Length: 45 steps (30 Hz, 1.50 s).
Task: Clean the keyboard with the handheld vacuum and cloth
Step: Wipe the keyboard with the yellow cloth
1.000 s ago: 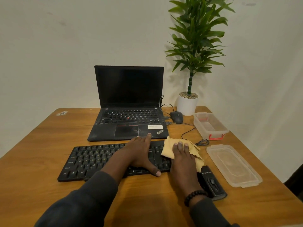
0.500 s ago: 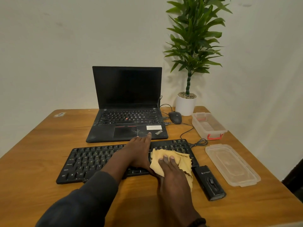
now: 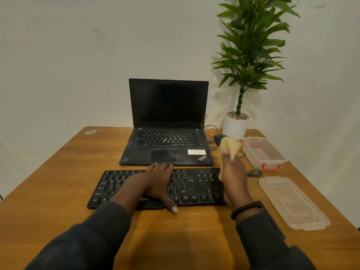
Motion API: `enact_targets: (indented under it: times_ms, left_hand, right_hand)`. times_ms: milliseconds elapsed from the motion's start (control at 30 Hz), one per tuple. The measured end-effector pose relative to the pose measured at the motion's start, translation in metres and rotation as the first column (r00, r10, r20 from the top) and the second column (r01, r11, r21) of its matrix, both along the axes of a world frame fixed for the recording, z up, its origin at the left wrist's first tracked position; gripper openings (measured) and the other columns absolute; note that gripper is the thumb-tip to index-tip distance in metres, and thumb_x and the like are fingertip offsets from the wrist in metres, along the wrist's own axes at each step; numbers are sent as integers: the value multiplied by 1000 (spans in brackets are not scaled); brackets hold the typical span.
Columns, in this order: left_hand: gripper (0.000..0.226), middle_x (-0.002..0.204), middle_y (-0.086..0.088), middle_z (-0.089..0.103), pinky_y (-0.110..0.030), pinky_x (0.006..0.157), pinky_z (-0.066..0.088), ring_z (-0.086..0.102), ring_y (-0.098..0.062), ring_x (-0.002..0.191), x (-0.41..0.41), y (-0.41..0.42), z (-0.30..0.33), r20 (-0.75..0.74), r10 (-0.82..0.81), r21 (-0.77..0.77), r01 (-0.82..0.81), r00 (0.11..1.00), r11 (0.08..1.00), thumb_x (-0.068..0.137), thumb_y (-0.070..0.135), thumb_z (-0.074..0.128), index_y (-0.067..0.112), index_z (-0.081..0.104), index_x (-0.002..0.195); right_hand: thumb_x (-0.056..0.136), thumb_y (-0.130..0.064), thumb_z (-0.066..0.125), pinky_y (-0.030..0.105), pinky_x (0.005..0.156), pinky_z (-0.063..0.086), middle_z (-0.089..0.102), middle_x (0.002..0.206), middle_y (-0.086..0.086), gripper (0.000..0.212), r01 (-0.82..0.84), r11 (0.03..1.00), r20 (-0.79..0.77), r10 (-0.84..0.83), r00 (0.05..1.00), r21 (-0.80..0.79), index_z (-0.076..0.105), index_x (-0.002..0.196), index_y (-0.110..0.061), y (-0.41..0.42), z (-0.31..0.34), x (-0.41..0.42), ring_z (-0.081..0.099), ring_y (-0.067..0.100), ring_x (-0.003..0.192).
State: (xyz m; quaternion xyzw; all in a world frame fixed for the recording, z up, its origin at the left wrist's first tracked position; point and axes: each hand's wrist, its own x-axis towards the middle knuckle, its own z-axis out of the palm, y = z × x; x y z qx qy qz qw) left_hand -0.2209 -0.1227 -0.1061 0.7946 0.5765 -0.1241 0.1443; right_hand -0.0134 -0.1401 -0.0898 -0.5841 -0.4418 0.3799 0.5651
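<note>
Keyboard (image 3: 194,184) lies low centre of the frame on the counter (image 3: 58,172), just in front of the laptop (image 3: 167,133); left hand (image 3: 157,184) rests flat on its keys, fingers straight, thumb over the near edge; right hand (image 3: 232,178) is raised at the keyboard's right end, fingers gripping the cloth (image 3: 229,147); a lid (image 3: 292,201) at right, a tub (image 3: 263,151) behind it.

Right hand (image 3: 232,178) hides keyboard (image 3: 194,187) right end; cloth (image 3: 229,148) covers most of mouse (image 3: 217,137); plant (image 3: 253,45) top cropped
</note>
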Motion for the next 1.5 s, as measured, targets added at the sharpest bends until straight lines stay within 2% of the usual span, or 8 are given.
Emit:
enact_targets:
  times_ms: [67, 200, 700, 900, 1067, 1167, 1300, 1500]
  left_hand:
    - [142, 166, -7, -1, -47, 123, 1, -1, -32, 151, 0, 2, -3, -18, -12, 21, 13, 1000, 1000, 59, 79, 73, 13, -5, 158]
    - [140, 164, -6, 11, -46, 123, 6, 10, -30, 149, -2, 6, -9, -50, -41, 76, 45, 998, 996, 56, 85, 68, 15, 3, 158]
    - [138, 165, -9, 5, -43, 123, 0, 4, -31, 151, -2, 4, -8, -55, -60, 79, 64, 997, 995, 63, 83, 66, 8, -2, 157]
    - [132, 165, -11, 6, -45, 123, 1, 5, -32, 151, -4, 6, -12, -53, -60, 84, 64, 997, 994, 67, 80, 66, 9, -2, 157]
    - [131, 165, -12, 6, -46, 123, 1, 5, -32, 151, -4, 7, -11, -42, -64, 85, 67, 997, 994, 68, 76, 68, 9, -2, 157]
    - [140, 166, -9, -1, -47, 121, -4, -2, -32, 151, -7, 3, -10, 7, -51, 57, 51, 999, 997, 63, 78, 71, 11, -9, 157]
    - [146, 165, -5, -18, -49, 119, -7, -16, -33, 150, -25, 0, -1, 7, 1, -58, 0, 1000, 998, 61, 75, 75, 19, -23, 154]
    - [149, 166, -7, -9, -51, 122, -1, -8, -35, 151, -38, -4, -6, 11, 52, -23, -52, 999, 998, 56, 79, 75, 16, -19, 155]
  right_hand:
    - [102, -40, 37, 33, 74, 50, 62, 105, -2, 33, -120, 991, 344, 132, 930, -58, 54, 122, -20, 13, -13, -17, 57, 12, 85]
    - [103, -40, 31, 39, 117, 22, 32, 156, 5, 50, -291, 923, 867, 348, 357, -251, 34, 148, -17, 29, -48, -41, 26, 23, 144]
    - [102, -28, 40, 27, 113, -9, 4, 163, 1, 62, -362, 914, 958, 248, 147, -181, 8, 155, -18, -44, -69, -30, -1, 15, 150]
    - [27, -44, 93, 37, 98, 45, 71, 115, 9, 92, -353, 930, 969, 172, 179, -100, 73, 110, -10, -61, -93, -41, 68, 26, 105]
    - [55, -44, 89, 22, 86, 52, 67, 121, -6, 72, -340, 936, 887, 235, 397, -96, 68, 120, -20, -89, -68, -51, 66, 11, 108]
    - [99, -34, 49, 17, 72, 48, 70, 106, -5, 32, -234, 951, 194, 273, 942, -201, 59, 127, -22, -87, -36, -44, 64, 8, 92]
    - [99, -35, 46, 42, 74, 54, 71, 95, 8, 22, -106, 985, -552, 12, 834, -138, 58, 109, -18, -75, -4, -13, 67, 24, 89]
    - [100, -39, 40, 33, 82, 51, 63, 114, 2, 41, -2, 1000, 310, -7, 951, 28, 50, 134, -19, -64, -22, -26, 59, 15, 100]
